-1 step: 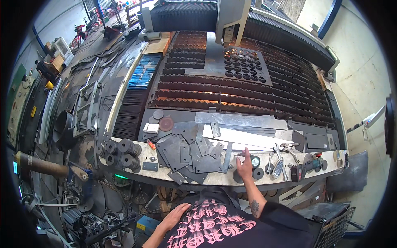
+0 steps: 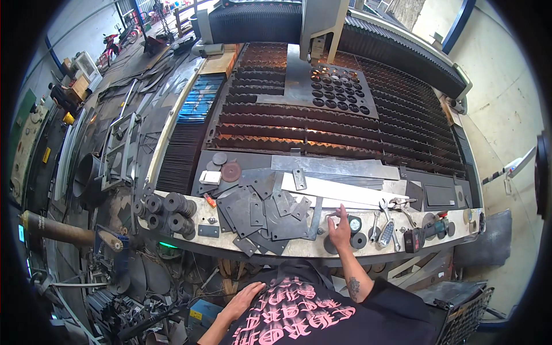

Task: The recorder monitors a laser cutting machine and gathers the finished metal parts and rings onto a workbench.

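The right hand [image 2: 340,233] is stretched forward over the ledge [image 2: 468,234], fingers pointed away and partly spread, nothing gripped; whether the ledge is touched cannot be told. A disc [image 2: 330,246] and a ring [image 2: 359,241] are set just beside it, plates [image 2: 234,211] farther left. The left hand [image 2: 244,299] is laid on the shirt [image 2: 356,328], fingers loosely extended, empty.

I have the right hand [image 2: 340,231] out front, fingers [image 2: 343,213] extended and loosely parted, tattooed forearm [image 2: 352,273] stretched forward, the left hand [image 2: 246,298] low against the torso [image 2: 299,310].
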